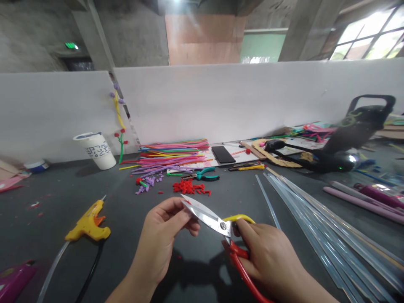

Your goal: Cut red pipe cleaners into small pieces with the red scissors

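Observation:
My right hand [268, 250] is wrapped round the handles of the scissors [211, 219], one handle yellow and one red. The blades point up and left and look nearly closed. Their tips reach the fingers of my left hand [166, 229], which are pinched together at the blade; a small bit of red shows there, but what the fingers hold is too small to name. Beyond the blades lies a pile of short red pieces [189, 187], with purple pieces [150, 183] left of it. Teal-handled pliers [206, 174] lie just behind the red pile.
A yellow glue gun [88, 223] lies at left, near a white cup [96, 151]. Coloured pipe cleaners [170, 155] and a black phone [223, 154] are at the back. Clear glue sticks [309, 219] and a black lamp [353, 134] stand or lie on the right.

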The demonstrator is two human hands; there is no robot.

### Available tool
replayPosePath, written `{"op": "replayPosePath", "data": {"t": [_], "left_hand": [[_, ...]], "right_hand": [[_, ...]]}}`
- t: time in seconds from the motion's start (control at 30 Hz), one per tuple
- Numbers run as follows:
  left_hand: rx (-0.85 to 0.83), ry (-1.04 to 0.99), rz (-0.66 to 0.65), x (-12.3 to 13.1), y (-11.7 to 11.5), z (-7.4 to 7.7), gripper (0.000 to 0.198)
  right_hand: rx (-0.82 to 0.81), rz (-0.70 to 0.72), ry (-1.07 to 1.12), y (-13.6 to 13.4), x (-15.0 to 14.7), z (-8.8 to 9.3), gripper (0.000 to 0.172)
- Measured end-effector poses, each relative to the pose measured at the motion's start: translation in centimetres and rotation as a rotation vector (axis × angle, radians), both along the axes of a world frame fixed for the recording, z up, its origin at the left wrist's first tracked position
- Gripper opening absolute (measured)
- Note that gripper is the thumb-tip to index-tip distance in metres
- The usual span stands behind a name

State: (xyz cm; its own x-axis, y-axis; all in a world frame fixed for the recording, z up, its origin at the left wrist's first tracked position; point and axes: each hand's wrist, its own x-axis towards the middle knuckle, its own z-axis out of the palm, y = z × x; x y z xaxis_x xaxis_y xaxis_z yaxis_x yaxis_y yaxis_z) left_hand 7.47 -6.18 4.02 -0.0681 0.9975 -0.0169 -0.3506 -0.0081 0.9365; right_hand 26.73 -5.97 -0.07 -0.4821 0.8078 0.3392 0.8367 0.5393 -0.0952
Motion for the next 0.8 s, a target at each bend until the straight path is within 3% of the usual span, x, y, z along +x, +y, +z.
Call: {"op": "replayPosePath", "data": {"t": [0.63, 0.7, 0.8], "left_hand": [[0.036, 0.150, -0.042, -0.8, 0.7, -0.1, 0.004], [-0.003, 0.134, -0.089, -0.6, 0.7, -0.1, 0.002], [-0.089, 0.099, -0.243, 0.0, 0.5, -0.3, 0.007]], "right_hand": [[-0.013, -0.036, 0.032, 0.5, 0.4, 0.8, 0.020], [-0.116, -0.087, 0.172, 0.7, 0.2, 1.1, 0.020], [-0.449, -0.079, 0.559, 1.1, -0.6, 1.8, 0.020]]}}
